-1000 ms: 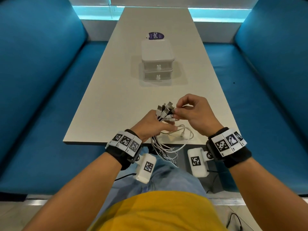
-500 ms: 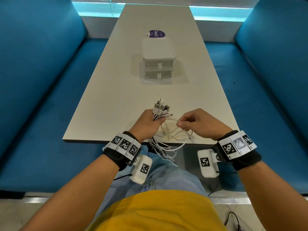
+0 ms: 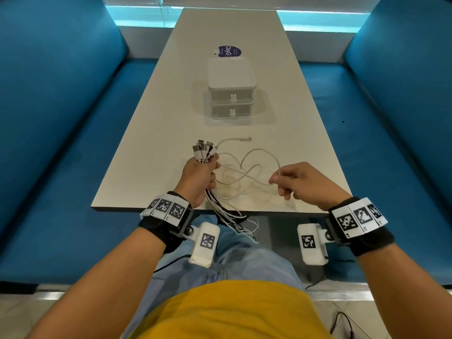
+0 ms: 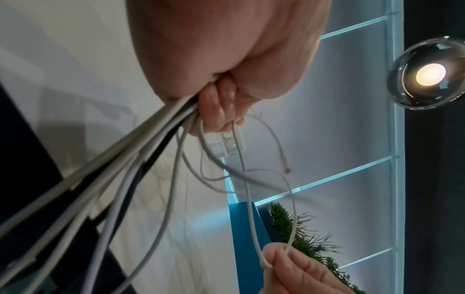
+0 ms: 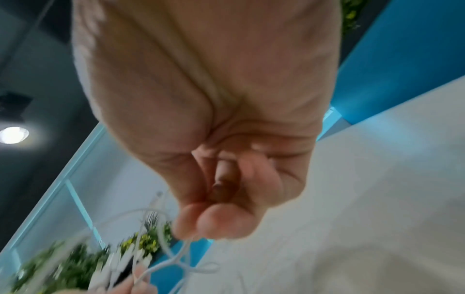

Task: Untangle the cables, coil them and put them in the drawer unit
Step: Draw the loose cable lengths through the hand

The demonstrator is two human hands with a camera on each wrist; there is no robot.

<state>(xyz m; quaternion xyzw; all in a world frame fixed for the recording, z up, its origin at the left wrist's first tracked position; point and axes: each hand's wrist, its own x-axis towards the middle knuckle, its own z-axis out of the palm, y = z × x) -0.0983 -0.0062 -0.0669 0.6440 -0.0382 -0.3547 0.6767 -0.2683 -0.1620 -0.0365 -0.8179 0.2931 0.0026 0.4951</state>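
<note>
Table (image 3: 151, 152) | left hand (image 3: 198, 178) grips cables (image 3: 204, 152) | right hand (image 3: 303, 183), moved rightward, pinches cable (image 3: 256, 178)

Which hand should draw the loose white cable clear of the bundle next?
Probably the right hand: it already pinches the loose white cable, which loops freely over the table. The left hand is occupied, its grip closed round the cable bundle just below the plugs.

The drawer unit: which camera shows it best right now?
The head view. The drawer unit stands in full on the table, both drawer fronts facing the camera and closed. The left wrist view shows only a small, partly hidden piece of it past the left hand and cables. The right wrist view misses it.
</note>
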